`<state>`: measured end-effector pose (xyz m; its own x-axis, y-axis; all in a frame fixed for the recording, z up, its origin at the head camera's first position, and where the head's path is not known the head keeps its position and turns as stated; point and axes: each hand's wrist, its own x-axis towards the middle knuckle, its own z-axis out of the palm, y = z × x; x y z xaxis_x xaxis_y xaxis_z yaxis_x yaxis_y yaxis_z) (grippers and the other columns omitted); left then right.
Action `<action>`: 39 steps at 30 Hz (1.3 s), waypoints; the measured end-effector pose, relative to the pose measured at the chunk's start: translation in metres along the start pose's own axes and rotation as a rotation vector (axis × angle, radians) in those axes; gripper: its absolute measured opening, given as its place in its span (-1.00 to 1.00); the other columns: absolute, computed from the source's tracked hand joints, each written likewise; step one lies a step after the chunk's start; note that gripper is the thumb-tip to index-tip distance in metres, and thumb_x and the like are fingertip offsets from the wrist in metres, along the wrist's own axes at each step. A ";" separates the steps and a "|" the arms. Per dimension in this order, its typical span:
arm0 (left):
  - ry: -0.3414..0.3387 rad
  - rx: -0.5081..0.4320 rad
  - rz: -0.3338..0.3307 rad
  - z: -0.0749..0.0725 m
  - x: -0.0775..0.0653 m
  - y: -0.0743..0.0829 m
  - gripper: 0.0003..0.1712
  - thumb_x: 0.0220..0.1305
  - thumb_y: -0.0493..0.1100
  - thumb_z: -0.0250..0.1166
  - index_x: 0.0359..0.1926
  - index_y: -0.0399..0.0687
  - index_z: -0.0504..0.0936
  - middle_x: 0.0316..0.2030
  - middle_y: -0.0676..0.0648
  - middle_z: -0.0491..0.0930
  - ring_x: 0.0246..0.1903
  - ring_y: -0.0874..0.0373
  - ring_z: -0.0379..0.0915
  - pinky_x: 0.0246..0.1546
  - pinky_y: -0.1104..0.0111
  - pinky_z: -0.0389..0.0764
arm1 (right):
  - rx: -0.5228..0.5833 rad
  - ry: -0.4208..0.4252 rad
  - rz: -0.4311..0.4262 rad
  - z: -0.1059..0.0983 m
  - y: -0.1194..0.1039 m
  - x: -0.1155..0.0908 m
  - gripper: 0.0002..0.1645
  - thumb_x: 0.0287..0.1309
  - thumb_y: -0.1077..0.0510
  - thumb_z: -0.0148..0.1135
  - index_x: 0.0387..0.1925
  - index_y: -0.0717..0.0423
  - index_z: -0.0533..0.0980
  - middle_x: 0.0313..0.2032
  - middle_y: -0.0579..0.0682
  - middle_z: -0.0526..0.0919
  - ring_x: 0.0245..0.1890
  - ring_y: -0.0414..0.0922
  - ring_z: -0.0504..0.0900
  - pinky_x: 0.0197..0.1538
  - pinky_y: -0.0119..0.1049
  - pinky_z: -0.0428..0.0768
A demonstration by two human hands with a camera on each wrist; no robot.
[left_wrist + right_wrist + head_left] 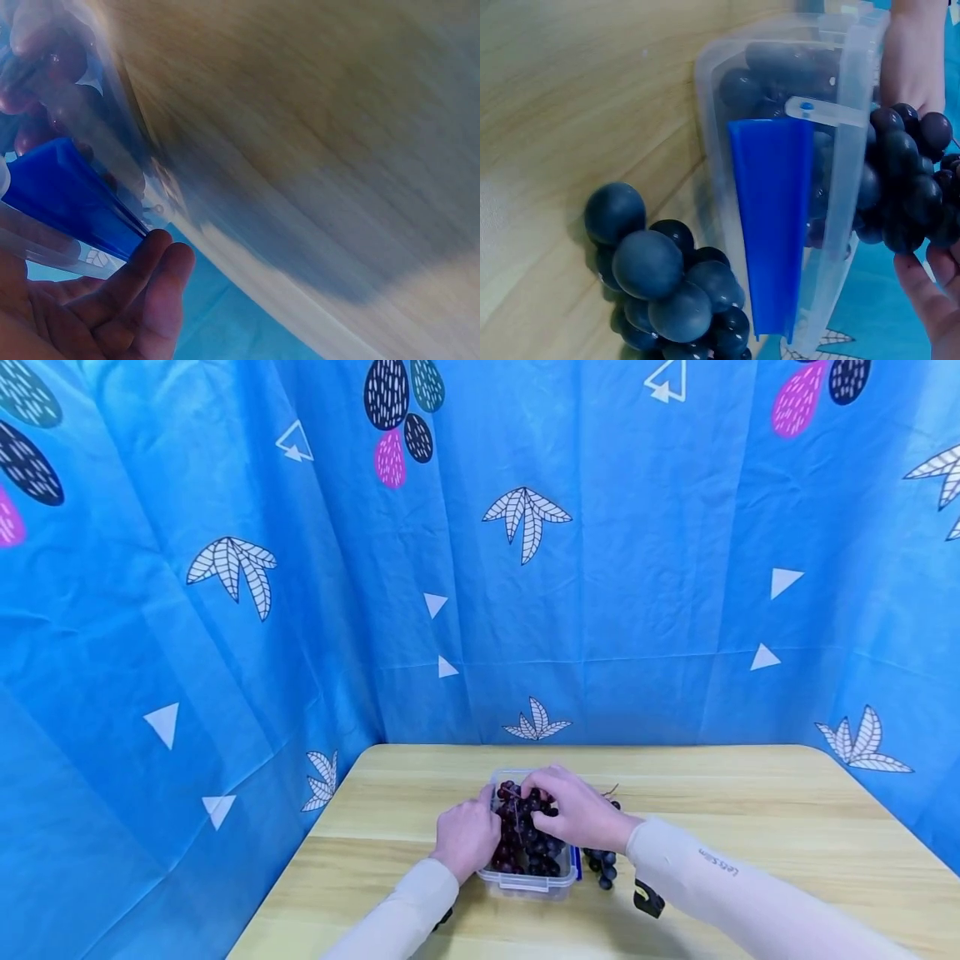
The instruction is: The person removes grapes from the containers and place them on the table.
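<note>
A clear plastic container [525,883] stands on the table, filled with dark grapes [510,843]. My left hand [467,835] grips its left side at the rim; in the left wrist view, fingertips [157,244] lie beside a blue latch flap [71,199]. Over the container's far right part, my right hand [585,814] pinches a bunch of grapes with thumb and forefinger. The right wrist view shows those grapes [907,172] heaped above the rim, with fingers at their edge. Part of the bunch is hidden behind the right hand.
Another bunch of dark grapes [667,277] lies on the table close to the container's right side, by a second blue latch flap [772,225] that hangs down. The wooden table [750,802] ends at a blue patterned curtain [615,610] behind and on both sides.
</note>
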<state>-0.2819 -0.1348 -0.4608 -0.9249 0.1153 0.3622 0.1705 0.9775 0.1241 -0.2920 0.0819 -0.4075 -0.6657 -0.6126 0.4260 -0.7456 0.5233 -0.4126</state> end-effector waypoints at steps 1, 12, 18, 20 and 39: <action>0.000 0.002 0.001 0.000 0.000 0.000 -0.43 0.37 -0.04 0.15 0.36 -0.08 0.47 -0.45 -0.10 0.68 -0.61 0.12 0.49 -0.69 0.28 0.40 | -0.001 -0.003 0.006 0.001 0.001 0.000 -0.64 0.13 0.17 0.30 -0.04 -0.21 0.50 0.02 -0.19 0.57 -0.09 -0.20 0.52 -0.06 -0.24 0.60; -0.003 0.000 -0.002 -0.002 0.004 0.001 -0.42 0.38 -0.03 0.15 0.38 -0.06 0.45 -0.52 -0.07 0.64 -0.63 0.14 0.46 -0.69 0.30 0.39 | 0.041 -0.059 0.036 -0.002 0.006 0.005 -0.69 0.23 0.20 0.29 -0.02 -0.12 0.51 0.05 -0.15 0.59 -0.03 -0.16 0.59 0.05 -0.15 0.62; -0.001 -0.005 -0.003 -0.003 0.005 0.001 -0.42 0.36 -0.04 0.16 0.37 -0.07 0.46 -0.46 -0.10 0.68 -0.60 0.11 0.50 -0.67 0.28 0.42 | 0.103 -0.161 0.078 -0.003 0.005 0.005 -0.67 0.27 0.15 0.28 0.04 -0.13 0.47 0.11 -0.13 0.60 0.04 -0.11 0.57 0.17 -0.05 0.54; -0.004 -0.013 -0.004 -0.003 0.004 0.001 -0.41 0.36 -0.04 0.16 0.37 -0.07 0.46 -0.46 -0.10 0.68 -0.61 0.12 0.49 -0.67 0.28 0.42 | 0.126 -0.181 0.088 -0.002 0.005 0.005 -0.67 0.28 0.13 0.28 0.04 -0.13 0.46 0.11 -0.14 0.59 0.12 -0.09 0.55 0.22 -0.03 0.51; -0.009 -0.031 -0.011 -0.001 0.000 0.001 -0.40 0.33 -0.06 0.19 0.37 -0.06 0.46 -0.47 -0.11 0.67 -0.57 0.08 0.53 -0.63 0.24 0.45 | 0.180 -0.252 0.148 0.000 -0.002 0.011 -0.22 0.12 0.16 0.35 0.36 -0.03 0.26 0.27 0.07 0.49 0.25 0.02 0.50 0.28 0.03 0.49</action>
<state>-0.2818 -0.1341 -0.4598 -0.9298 0.1068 0.3522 0.1710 0.9728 0.1564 -0.2973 0.0742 -0.4023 -0.7214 -0.6767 0.1473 -0.6088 0.5183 -0.6006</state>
